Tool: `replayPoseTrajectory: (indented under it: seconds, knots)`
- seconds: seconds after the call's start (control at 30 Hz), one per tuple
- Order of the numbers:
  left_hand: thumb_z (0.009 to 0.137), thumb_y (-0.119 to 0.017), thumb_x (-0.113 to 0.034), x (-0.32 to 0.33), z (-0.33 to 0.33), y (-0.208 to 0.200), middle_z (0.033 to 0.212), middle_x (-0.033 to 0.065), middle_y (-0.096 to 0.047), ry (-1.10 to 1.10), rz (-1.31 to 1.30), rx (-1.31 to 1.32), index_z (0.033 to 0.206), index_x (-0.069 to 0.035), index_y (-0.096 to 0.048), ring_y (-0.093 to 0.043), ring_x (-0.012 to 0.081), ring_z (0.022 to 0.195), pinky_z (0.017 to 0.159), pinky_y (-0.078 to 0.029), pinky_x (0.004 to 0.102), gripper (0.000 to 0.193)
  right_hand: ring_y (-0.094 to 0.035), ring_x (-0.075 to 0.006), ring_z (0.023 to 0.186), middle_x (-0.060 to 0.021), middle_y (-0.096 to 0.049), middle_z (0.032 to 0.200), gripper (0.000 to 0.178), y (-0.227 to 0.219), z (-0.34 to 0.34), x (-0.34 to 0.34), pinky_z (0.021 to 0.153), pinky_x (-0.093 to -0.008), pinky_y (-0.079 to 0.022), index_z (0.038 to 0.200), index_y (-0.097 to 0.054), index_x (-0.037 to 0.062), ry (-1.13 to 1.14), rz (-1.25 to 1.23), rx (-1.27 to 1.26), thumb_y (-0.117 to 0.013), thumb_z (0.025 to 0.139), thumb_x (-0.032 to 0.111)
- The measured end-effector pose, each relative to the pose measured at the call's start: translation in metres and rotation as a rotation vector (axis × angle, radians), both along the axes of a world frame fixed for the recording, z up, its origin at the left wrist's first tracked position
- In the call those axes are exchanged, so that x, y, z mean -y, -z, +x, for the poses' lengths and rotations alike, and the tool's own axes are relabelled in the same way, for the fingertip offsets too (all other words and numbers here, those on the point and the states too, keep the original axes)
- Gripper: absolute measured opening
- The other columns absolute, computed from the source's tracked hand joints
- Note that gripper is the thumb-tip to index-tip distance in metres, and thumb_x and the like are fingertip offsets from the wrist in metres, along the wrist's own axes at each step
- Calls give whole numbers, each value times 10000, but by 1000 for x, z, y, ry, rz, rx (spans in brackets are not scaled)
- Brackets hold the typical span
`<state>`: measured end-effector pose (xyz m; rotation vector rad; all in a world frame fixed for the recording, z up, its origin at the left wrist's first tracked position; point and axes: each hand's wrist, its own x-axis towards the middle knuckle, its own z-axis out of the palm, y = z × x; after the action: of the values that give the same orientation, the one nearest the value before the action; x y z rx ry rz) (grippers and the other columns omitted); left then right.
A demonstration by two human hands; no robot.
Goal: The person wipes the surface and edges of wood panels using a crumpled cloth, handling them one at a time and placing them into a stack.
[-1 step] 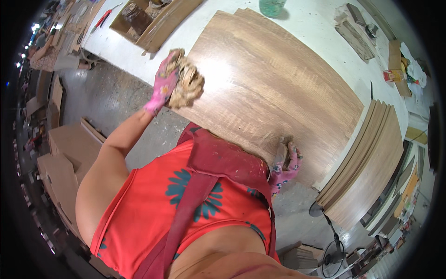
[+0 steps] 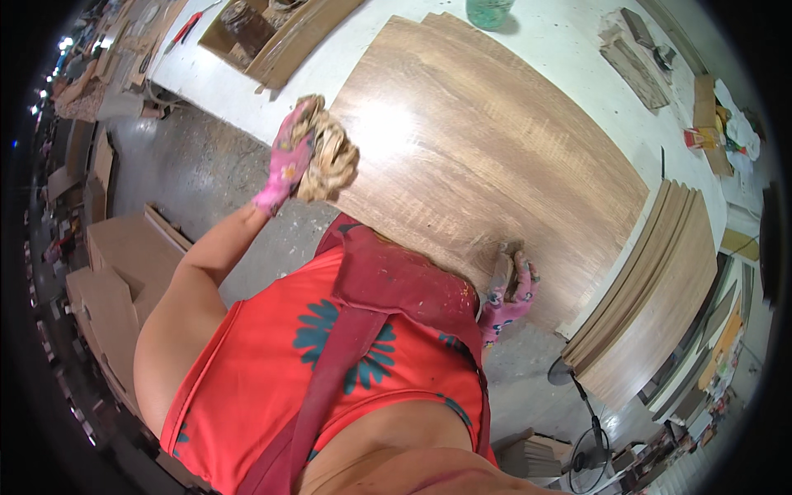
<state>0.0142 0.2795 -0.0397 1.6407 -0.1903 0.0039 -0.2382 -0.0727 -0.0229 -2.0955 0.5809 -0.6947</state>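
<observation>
My left hand [image 2: 283, 169], in a pink flowered glove, grips a crumpled beige rag [image 2: 333, 157] at the left edge of a wood-grain board [image 2: 487, 140]. The board lies flat on a white table and has a curved far right edge; a second board edge shows from beneath it at the far side. On the near edge of the board rests my right hand [image 2: 509, 299], in a matching glove with brown-stained fingers. Those fingers are apart and lie on the surface, with nothing seen in them.
At the far left stand an open cardboard box [image 2: 307, 40] holding a brown-stained jar [image 2: 246, 26], and a red-handled tool [image 2: 186, 30]. A greenish jar [image 2: 489, 11] is at the back. Curved boards [image 2: 656, 309] are stacked right; a fan [image 2: 587, 462] stands below.
My left hand and the rag have shifted slightly toward me and to the left. My right hand stays at the board's near edge.
</observation>
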Motion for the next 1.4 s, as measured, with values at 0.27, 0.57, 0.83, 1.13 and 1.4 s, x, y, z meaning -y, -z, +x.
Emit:
replayPoseTrajectory:
  seconds: [0.27,0.57,0.83,1.13,1.4]
  knots:
    - [736,-516,99,21,-26,-26,1357,124,-495,-31,308,355,1292,-66,-548,-424,271,1299,1098,-331,374,581,-530,-334,1099,-138,-621,1142,668,0,8,-2,962,-443,-397,1162,-635,46,27,-199,-31,-454,858,613]
    - [747,-588,33,37,11,-28,1337,119,-506,5,572,416,1284,-162,-568,-553,290,1162,976,-451,343,572,-572,-248,1043,-168,-579,1168,387,-28,6,57,926,-355,-474,1229,-541,-49,394,137,174,-513,924,188]
    - [817,-593,-41,92,-20,-21,1229,176,-589,475,276,541,1221,-34,-586,-570,331,1143,942,-517,404,404,-559,-222,1095,-150,-576,1214,387,3,-28,117,976,-334,-437,1245,-520,-47,430,317,349,-554,933,178]
    - [703,-704,-90,239,-140,-14,1360,79,-501,799,232,567,1239,-182,-579,-559,238,1152,998,-452,416,559,-575,-250,1084,-162,-572,1205,431,-4,-39,107,916,-368,-494,1265,-502,-24,337,346,357,-496,937,254]
    - [769,-675,-132,330,-192,-11,1330,112,-514,1011,38,672,1338,-160,-502,-548,269,1159,945,-483,396,596,-563,-208,1057,-139,-592,1150,389,16,-41,131,910,-328,-458,1186,-569,-27,496,775,749,-509,948,276]
